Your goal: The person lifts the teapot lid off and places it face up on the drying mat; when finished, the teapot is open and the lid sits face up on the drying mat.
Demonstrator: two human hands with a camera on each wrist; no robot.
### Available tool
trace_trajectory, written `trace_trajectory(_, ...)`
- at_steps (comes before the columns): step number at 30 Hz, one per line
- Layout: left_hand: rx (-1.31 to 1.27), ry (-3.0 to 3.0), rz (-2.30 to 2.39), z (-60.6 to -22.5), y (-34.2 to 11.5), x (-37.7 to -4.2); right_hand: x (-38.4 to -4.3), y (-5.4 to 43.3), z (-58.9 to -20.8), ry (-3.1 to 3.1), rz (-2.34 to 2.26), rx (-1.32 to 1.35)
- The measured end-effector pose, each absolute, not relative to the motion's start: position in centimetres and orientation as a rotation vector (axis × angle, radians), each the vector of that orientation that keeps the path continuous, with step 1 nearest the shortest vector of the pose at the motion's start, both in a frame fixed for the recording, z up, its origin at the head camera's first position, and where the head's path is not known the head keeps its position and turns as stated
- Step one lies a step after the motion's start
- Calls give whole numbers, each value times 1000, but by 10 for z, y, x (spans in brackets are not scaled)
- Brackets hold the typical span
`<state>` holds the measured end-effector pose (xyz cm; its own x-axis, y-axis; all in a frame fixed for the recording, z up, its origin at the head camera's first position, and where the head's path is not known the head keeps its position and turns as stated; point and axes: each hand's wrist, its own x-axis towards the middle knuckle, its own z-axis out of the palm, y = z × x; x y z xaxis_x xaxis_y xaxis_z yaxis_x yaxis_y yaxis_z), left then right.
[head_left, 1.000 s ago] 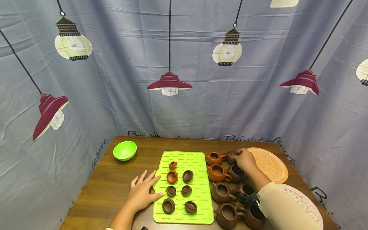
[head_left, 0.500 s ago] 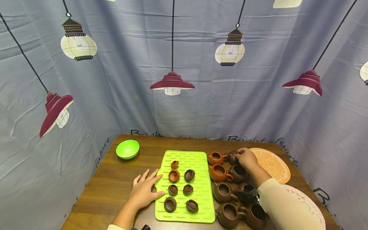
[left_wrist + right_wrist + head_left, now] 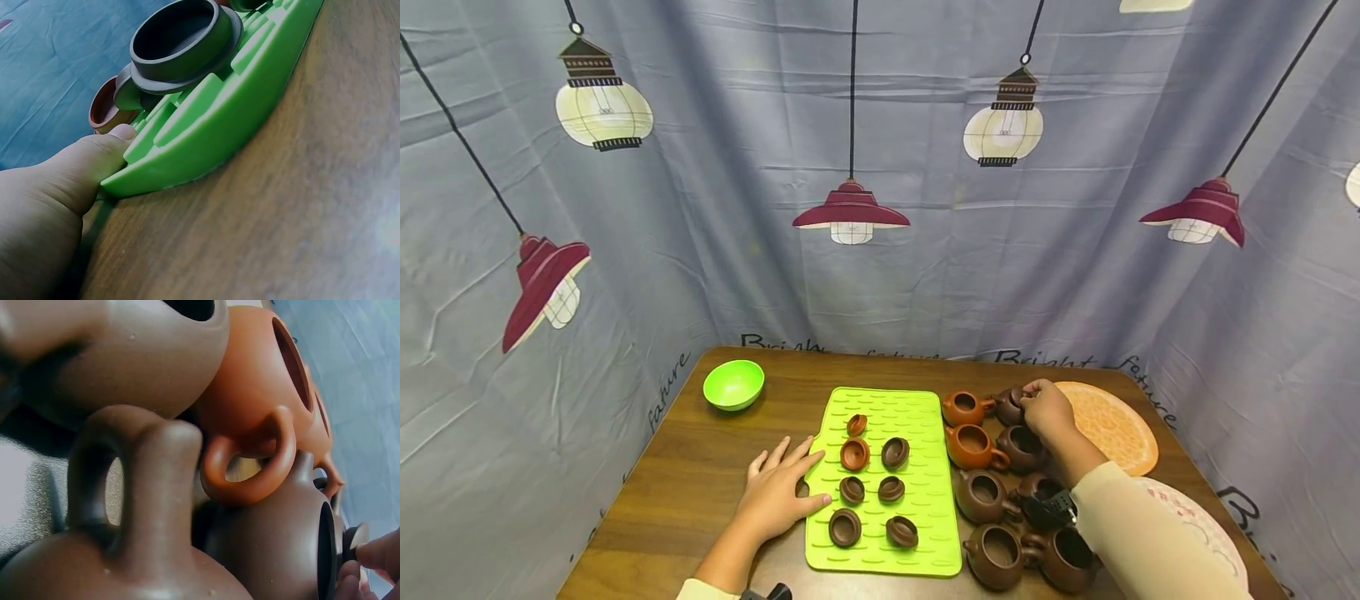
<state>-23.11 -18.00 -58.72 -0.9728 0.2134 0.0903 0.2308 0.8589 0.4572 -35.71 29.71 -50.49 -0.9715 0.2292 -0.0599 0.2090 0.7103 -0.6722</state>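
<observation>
My left hand (image 3: 772, 497) rests with spread fingers at the left edge of the green ridged mat (image 3: 928, 508). In the left wrist view its thumb (image 3: 124, 131) lies on the mat's edge, near a dark upturned lid (image 3: 184, 40). Several small brown and reddish teapot lids lie on the mat, among them an orange-red lid (image 3: 855, 455). At the far right my right hand (image 3: 1048, 410) pinches a dark teapot lid (image 3: 354, 540) between thumb and fingers. This lid is right at the mouth of the farthest dark brown teapot (image 3: 1005, 406), partly hidden by the fingers.
Two columns of lidless teapots stand close together right of the mat, including an orange teapot (image 3: 972, 448) and a brown teapot (image 3: 997, 560). An orange round placemat (image 3: 1112, 425) and a pale patterned one (image 3: 1206, 521) lie farther right. A green bowl (image 3: 733, 386) stands at back left.
The head view has shifted slightly. My right hand stays at the far dark teapot, and its lid now sits a little more to the right and tilted. My left hand keeps its place on the mat.
</observation>
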Motion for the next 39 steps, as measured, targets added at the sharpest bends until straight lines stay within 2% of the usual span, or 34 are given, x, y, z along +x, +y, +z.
trace_trajectory(8,-359,-2992,-719,-587,-179,-230,-350,286,-496,-2787,1263,-302)
trace_trajectory(14,-355,-2996,-709,-586,-181,-229,-344,261,-487,-2666,1571,-191)
trace_trajectory(30,-362,-2988,-702,-586,-180,-230,-331,211,-489,-2282,2436,-143)
trace_trajectory(39,-366,-3003,-721,-587,-179,-229,-326,174,-493,-2279,2567,-95)
